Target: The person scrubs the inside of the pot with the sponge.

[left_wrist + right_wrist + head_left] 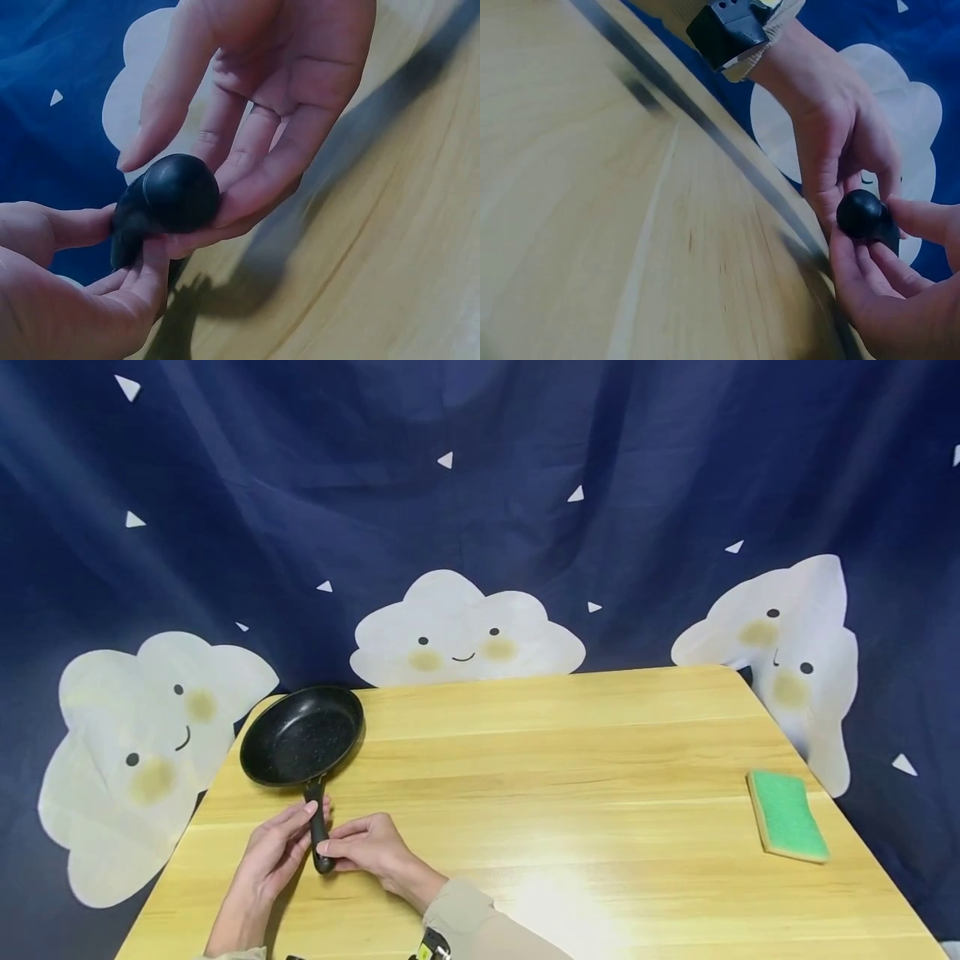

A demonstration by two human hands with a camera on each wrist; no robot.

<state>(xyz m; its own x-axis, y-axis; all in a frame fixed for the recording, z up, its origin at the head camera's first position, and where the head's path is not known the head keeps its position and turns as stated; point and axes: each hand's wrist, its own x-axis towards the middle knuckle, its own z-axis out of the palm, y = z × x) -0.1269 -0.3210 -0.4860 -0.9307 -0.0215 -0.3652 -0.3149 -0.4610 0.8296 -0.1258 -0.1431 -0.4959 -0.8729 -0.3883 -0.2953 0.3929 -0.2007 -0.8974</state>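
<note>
Wooden tabletop [562, 760] beneath, pan handle [318, 828] between fingers [354, 843]

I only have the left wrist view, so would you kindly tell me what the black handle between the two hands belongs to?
Observer: The handle belongs to a black frying pan.
Operator: Thank you; whereabouts is its round part?
Observer: In the head view, it appears near the far left corner of the table.
Operator: Is anything lying farther right, please?
Observer: Yes, a sponge, green side up, near the right edge.
</note>
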